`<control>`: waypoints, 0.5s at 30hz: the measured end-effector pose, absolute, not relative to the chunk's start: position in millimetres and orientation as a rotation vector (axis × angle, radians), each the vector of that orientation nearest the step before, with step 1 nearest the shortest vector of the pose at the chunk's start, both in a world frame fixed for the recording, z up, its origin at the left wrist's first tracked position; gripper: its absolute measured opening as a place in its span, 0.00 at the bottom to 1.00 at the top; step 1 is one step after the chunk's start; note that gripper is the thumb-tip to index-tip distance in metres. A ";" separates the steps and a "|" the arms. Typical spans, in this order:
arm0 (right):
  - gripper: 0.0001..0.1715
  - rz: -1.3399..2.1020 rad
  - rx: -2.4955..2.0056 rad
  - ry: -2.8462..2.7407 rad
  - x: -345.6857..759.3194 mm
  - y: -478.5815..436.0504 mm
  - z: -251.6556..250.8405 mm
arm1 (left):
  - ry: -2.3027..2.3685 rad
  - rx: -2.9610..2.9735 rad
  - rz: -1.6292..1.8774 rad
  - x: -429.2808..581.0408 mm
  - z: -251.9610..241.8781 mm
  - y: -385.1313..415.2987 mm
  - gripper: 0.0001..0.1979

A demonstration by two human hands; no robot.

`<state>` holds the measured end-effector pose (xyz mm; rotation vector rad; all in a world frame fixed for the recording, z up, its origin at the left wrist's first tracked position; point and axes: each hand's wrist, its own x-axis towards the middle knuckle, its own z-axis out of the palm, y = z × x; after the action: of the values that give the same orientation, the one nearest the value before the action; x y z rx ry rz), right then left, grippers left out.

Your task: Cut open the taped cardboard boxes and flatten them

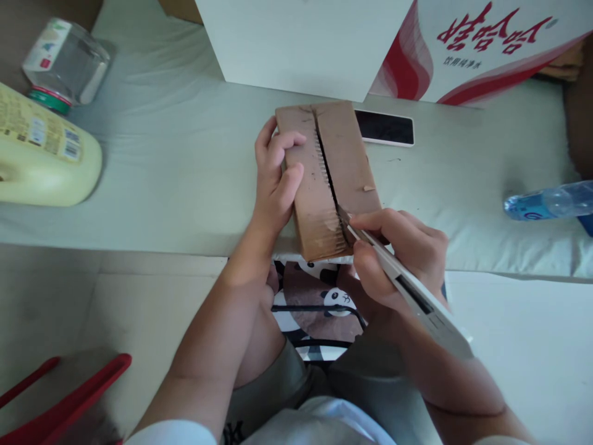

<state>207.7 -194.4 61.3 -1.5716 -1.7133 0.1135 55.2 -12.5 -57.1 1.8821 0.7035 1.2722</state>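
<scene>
A small brown cardboard box (308, 179) lies on the pale green cloth surface, near its front edge, with a dark slit running along its top. My left hand (278, 176) grips the box's left side, its thumb and a finger resting on the top. In my right hand (401, 253) is a white utility knife (417, 296). The blade tip meets the slit near the box's lower end. Part of the handle is hidden by the fingers.
Behind the box stand a large white carton (306, 46) and a black-screened phone (386, 128). A yellow bottle (50, 154) and a clear jar (69, 62) are at the left. A water bottle (546, 203) lies at the right. Red bars (88, 402) show lower left.
</scene>
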 end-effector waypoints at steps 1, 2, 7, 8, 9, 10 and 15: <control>0.07 0.121 -1.571 -1.707 207.8 -194.7 60.8 | 0.713 1.884 1.282 55.5 -56.1 -13.0 0.27; 0.07 0.128 -1.570 -1.697 207.8 -195.0 60.6 | 0.717 1.887 1.287 55.8 -55.9 -12.9 0.28; 0.08 0.153 -1.580 -1.666 208.7 -196.7 61.1 | 0.678 1.883 1.299 55.9 -61.4 -8.5 0.30; 0.07 0.160 -1.588 -1.664 209.1 -197.3 60.6 | 0.686 1.872 1.298 55.9 -62.0 -8.1 0.29; 0.07 0.168 -1.593 -1.659 209.6 -197.9 59.6 | 0.699 1.860 1.295 56.0 -62.0 -8.2 0.29; 0.07 0.171 -1.592 -1.646 210.1 -198.5 58.1 | 0.710 1.849 1.293 56.2 -61.6 -8.7 0.29; 0.07 0.146 -1.553 -1.560 211.0 -199.8 47.7 | 0.724 1.846 1.320 56.7 -56.5 -13.3 0.29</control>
<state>211.0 -199.8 47.7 -1.5534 -1.5597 0.1462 56.7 -13.3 -56.5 1.8455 0.7241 1.3203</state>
